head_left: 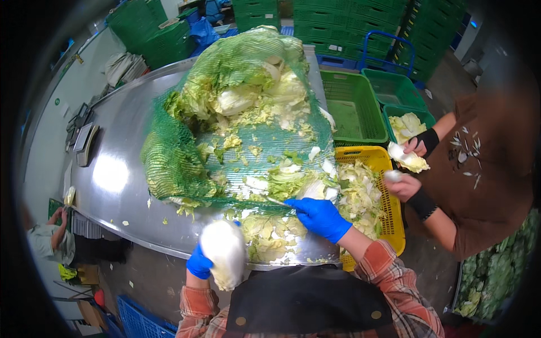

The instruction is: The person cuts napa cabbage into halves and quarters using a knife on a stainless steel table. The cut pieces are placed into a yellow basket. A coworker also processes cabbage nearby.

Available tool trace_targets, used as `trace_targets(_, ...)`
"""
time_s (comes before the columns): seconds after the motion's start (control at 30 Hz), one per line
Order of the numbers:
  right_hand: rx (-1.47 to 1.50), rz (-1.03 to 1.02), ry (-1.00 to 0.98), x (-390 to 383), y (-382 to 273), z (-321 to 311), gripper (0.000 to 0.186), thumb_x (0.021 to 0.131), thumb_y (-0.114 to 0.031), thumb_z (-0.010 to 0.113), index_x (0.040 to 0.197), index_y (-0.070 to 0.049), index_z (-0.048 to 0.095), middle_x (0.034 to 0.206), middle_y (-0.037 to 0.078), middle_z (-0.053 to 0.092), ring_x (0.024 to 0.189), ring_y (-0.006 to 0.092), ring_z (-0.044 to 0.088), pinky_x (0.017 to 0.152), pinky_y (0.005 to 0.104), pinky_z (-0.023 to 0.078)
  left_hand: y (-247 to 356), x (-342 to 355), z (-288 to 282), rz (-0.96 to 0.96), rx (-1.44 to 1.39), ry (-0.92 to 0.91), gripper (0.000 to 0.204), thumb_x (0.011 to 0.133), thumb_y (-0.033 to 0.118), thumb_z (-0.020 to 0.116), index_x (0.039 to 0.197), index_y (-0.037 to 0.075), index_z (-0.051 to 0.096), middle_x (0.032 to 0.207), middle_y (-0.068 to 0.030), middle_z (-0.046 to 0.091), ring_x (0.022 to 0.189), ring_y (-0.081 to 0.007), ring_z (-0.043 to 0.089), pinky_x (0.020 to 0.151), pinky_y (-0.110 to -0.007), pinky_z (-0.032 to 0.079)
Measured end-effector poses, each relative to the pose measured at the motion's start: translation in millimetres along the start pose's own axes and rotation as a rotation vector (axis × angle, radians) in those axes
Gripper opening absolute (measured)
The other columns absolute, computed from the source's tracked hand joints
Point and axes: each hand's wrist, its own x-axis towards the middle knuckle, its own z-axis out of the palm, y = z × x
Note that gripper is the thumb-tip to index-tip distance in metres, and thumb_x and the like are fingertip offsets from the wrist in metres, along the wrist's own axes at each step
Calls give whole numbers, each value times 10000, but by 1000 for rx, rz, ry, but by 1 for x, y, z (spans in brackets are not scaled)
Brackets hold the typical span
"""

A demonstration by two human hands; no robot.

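Note:
My left hand, in a blue glove, is closed around a pale napa cabbage at the table's near edge. In my gloved right hand is a knife, its thin blade pointing left over the loose leaves. Just beyond lies a green mesh sack, spread open, with several napa cabbages heaped at its far end. Trimmed cabbage leaves are scattered on the metal between my hands.
The steel table has a scale on its left. At right stand a yellow crate of leaves and a green crate. A co-worker beside them holds cabbage pieces. Another person works far left. Green crates are stacked behind.

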Motion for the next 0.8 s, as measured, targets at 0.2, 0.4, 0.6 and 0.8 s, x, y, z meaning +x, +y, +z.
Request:
trace_targets(0.2, 143, 64, -364, -22, -7, 37, 266, 843, -270, 486, 1062, -165, 596, 820, 143, 623, 737, 330, 607, 639, 432, 486, 5, -44, -125, 298, -417, 571, 771, 783, 567, 526, 1334, 61, 339, 1212, -219, 493, 1021, -368, 540, 844, -496, 465)
trace_targets(0.4, 40, 75, -844, -41, -9, 87, 350, 870, -435, 446, 959, -132, 596, 872, 169, 627, 802, 355, 601, 694, 437, 473, 25, -49, -240, 679, -573, 944, 628, 843, 496, 516, 1314, 104, 379, 1309, -117, 440, 1178, -318, 438, 962, -502, 370)
trace_targets(0.6, -22, 243, -687, -43, 2, 93, 353, 889, -394, 387, 924, -117, 603, 868, 167, 636, 789, 345, 612, 692, 453, 476, 93, 26, -208, 398, 165, 794, 466, 917, 403, 403, 1365, 286, 349, 1362, -113, 363, 1152, -257, 453, 914, -365, 374)
trace_targets(0.8, -282, 439, -535, -51, 43, 45, 415, 869, -427, 416, 797, -100, 661, 802, 183, 631, 751, 364, 610, 676, 460, 474, 97, 58, -256, 236, 49, 1142, 513, 875, 430, 450, 1334, 205, 405, 1268, -84, 486, 1141, -249, 467, 946, -442, 364)
